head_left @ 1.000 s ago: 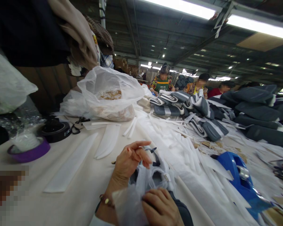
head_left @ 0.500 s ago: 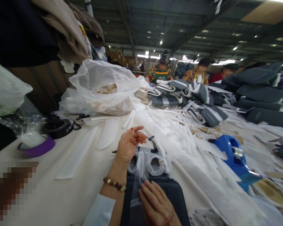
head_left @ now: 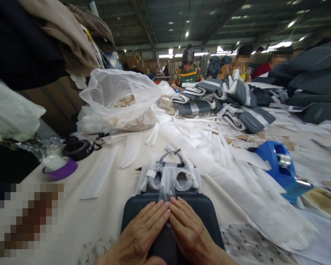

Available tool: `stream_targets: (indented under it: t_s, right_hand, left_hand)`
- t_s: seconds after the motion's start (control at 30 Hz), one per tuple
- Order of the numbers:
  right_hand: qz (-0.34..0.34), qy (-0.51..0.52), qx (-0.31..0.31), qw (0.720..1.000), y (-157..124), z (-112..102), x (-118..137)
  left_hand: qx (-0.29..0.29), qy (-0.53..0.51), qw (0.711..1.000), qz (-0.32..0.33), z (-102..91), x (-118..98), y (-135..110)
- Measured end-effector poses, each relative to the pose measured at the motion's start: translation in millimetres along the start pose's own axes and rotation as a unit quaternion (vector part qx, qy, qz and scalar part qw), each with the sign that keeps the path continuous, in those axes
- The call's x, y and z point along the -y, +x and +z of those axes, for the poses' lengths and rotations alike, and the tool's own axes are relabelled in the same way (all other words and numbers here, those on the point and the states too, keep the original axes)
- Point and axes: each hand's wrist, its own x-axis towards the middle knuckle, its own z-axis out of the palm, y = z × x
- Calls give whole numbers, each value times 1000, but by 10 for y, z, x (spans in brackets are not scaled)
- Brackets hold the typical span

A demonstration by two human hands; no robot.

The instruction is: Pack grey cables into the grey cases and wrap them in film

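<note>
A dark grey bag [head_left: 198, 209] lies flat on the cream table right in front of me. Its wrapped straps [head_left: 168, 176] and a small loop handle stick out at its far end, under clear plastic film. My left hand [head_left: 139, 235] rests flat on the bag with its fingers stretched out and together. Beside it my right hand [head_left: 190, 233] also lies flat on the bag, fingertips almost meeting those of the left over a strip of clear film.
White fabric strips [head_left: 209, 147] cover the table's middle and right. A blue tape dispenser [head_left: 278, 165] stands at the right, a purple-rimmed tape roll [head_left: 60, 167] and a black roll [head_left: 77, 148] at the left. A white plastic sack [head_left: 121, 99] and stacked grey bags [head_left: 226, 103] lie beyond, with people working behind.
My left hand came down from the strap loop and now lies flat on the bag beside my right hand. The view has tilted downward, so more of the bag shows.
</note>
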Motion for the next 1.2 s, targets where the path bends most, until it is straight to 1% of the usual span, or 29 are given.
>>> stream_targets:
  t_s: [0.1,0.2,0.27,0.3,0.37,0.43,0.5,0.57,0.63,0.73,0.83,0.87,0.93,0.97,1.0,1.03,1.1,1.17,1.2]
  right_hand:
    - [13,33,28,999,-44,-59,24]
    - [18,61,62,996,-173,-218,50]
    - [22,33,51,998,-332,-362,65]
    - [33,3,35,999,-430,-432,71]
    - [89,-53,-3,995,-639,-553,83]
    - [167,-72,-20,983,-822,-632,101]
    - [231,-55,-19,971,-937,-666,128]
    - [282,-9,-12,959,-970,-667,157]
    - [342,61,-19,938,-937,-655,172]
    - [418,208,-51,883,-825,-656,148]
    - [449,354,-83,816,-730,-678,66]
    - [452,387,-90,799,-717,-684,31]
    - [454,418,-96,781,-730,-687,-35]
    - [455,415,-99,782,-757,-686,-60]
    - [458,398,-99,789,-793,-685,-76]
    - [459,368,-92,803,-836,-685,-81]
    - [447,283,-60,847,-923,-691,-52]
    - [409,194,-17,891,-985,-696,22]
    - [386,158,4,909,-1001,-692,67]
  left_hand:
    - [21,20,1000,8,7,-28,-23]
    - [47,42,998,5,21,-89,-19]
    - [59,74,996,-5,47,-149,-22]
    - [52,89,995,-9,62,-176,-24]
    - [32,111,993,-10,91,-216,-27]
    - [4,128,992,5,116,-232,-29]
    - [-15,146,989,21,144,-235,-33]
    - [-45,158,986,28,187,-244,-43]
    - [-72,169,983,26,252,-273,-61]
    - [-91,202,975,10,362,-353,-84]
    - [-88,256,962,-12,429,-440,-76]
    - [-87,270,959,-18,430,-461,-65]
    - [-83,272,958,-22,393,-478,-35]
    - [-79,262,962,-18,356,-472,-17]
    - [-75,247,966,-13,309,-456,0]
    - [-73,229,971,-10,254,-431,17]
    - [-75,192,978,-16,136,-354,46]
    - [-78,160,984,-25,25,-256,69]
    - [-75,149,986,-27,-23,-206,78]
